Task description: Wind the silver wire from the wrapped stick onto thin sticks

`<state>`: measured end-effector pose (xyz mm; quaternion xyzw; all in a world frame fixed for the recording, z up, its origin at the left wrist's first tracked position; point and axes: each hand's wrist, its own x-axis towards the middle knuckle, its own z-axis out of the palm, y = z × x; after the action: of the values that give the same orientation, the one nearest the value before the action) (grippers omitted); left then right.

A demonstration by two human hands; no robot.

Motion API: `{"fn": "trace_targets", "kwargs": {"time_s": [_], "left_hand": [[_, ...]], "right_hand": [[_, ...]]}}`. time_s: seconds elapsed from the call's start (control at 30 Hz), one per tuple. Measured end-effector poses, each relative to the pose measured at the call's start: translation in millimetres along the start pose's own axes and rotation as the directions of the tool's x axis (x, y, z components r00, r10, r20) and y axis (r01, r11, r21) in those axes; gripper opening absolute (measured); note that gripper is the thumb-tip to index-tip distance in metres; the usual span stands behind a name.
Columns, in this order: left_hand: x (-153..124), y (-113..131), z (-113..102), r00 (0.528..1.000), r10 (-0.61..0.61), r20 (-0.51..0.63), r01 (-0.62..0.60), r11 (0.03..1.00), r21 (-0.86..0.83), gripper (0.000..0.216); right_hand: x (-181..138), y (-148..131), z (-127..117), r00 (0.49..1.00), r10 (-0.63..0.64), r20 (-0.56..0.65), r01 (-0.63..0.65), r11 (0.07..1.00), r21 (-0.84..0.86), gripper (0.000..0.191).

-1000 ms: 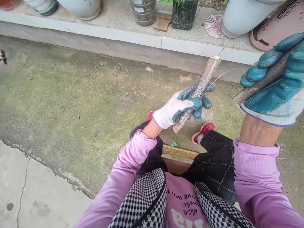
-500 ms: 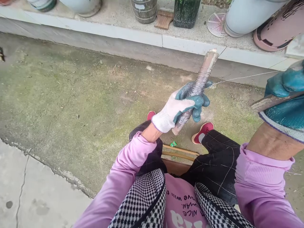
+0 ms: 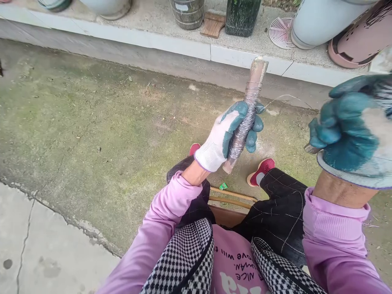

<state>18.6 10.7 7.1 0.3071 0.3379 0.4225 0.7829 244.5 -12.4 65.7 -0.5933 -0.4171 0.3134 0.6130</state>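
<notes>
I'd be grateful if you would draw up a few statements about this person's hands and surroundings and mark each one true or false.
1. The left hand grips a wire-wrapped stick. True.
2. The right hand is bare. False: it wears a white-and-teal work glove.
3. The right hand is touching the wire-wrapped stick. False: it is apart from it, closed around a second stick whose end pokes out.
4. A round pink slotted disc lies on the ledge beside a pale pot. True.
5. The shoes are blue. False: they are red.
</notes>
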Motion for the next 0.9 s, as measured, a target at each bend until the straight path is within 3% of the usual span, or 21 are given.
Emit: {"fn": "trace_targets", "kwargs": {"time_s": [0.03, 0.1, 0.27, 0.47, 0.53, 0.7, 0.9], "left_hand": [[0, 0, -1, 1.000, 0.019, 0.001, -0.019, 1.000, 0.008, 0.067], [-2, -1, -1, 0.998, 0.062, 0.011, -0.063, 0.998, 0.029, 0.069], [-9, 3, 8, 0.998, 0.064, -0.016, -0.062, 0.992, 0.109, 0.074], [-14, 8, 13, 0.997, 0.077, -0.017, -0.074, 0.990, 0.121, 0.075], [-13, 8, 13, 0.998, 0.053, -0.028, -0.050, 0.992, 0.118, 0.071], [-9, 2, 13, 0.999, 0.021, -0.044, -0.015, 0.989, 0.144, 0.067], [-5, -6, 11, 0.991, 0.130, 0.028, -0.133, 0.978, 0.161, 0.070]], "right_hand": [[-9, -3, 10, 0.997, -0.065, -0.040, 0.063, 0.997, -0.036, 0.016], [-22, -7, 23, 0.998, -0.065, -0.001, 0.065, 0.995, -0.079, 0.022], [-28, -4, 26, 0.999, -0.002, 0.054, 0.006, 0.997, -0.075, 0.034], [-27, -4, 32, 0.999, -0.017, -0.031, 0.016, 0.999, -0.039, 0.016], [-27, -5, 33, 1.000, -0.024, -0.010, 0.024, 1.000, -0.016, 0.016], [-30, -7, 37, 0.991, 0.093, 0.101, -0.093, 0.996, -0.003, 0.017], [-33, -2, 43, 0.993, 0.065, 0.097, -0.072, 0.996, 0.061, 0.019]]}}
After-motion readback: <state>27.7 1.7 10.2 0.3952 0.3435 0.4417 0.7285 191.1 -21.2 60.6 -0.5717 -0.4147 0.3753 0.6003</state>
